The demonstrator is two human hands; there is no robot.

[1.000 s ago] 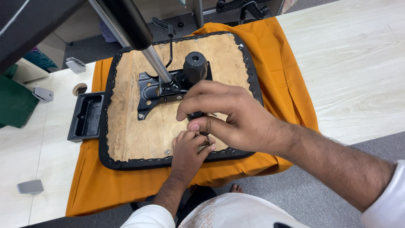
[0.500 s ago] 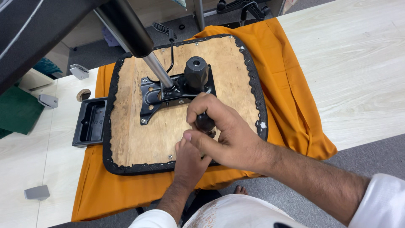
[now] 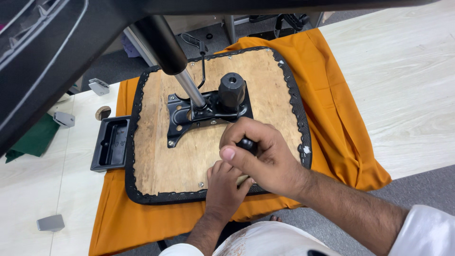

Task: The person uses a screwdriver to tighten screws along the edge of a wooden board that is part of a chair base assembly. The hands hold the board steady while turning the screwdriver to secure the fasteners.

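An upturned chair seat with a bare plywood underside and stapled black fabric edge [image 3: 161, 156] lies on an orange cloth [image 3: 341, 142] spread over a pale wooden table [image 3: 403, 80]. A black metal mounting plate [image 3: 182, 118], carrying a chrome gas-lift column [image 3: 189, 87] and a black ribbed knob [image 3: 232, 90], is fixed at its centre. The right hand [image 3: 260, 159] is clenched around a small black handle [image 3: 247, 143], probably a tool's, near the seat's front edge. The left hand [image 3: 225, 182] rests just beneath it, fingers on the plywood. A black plastic tray [image 3: 111, 144] sits beside the seat.
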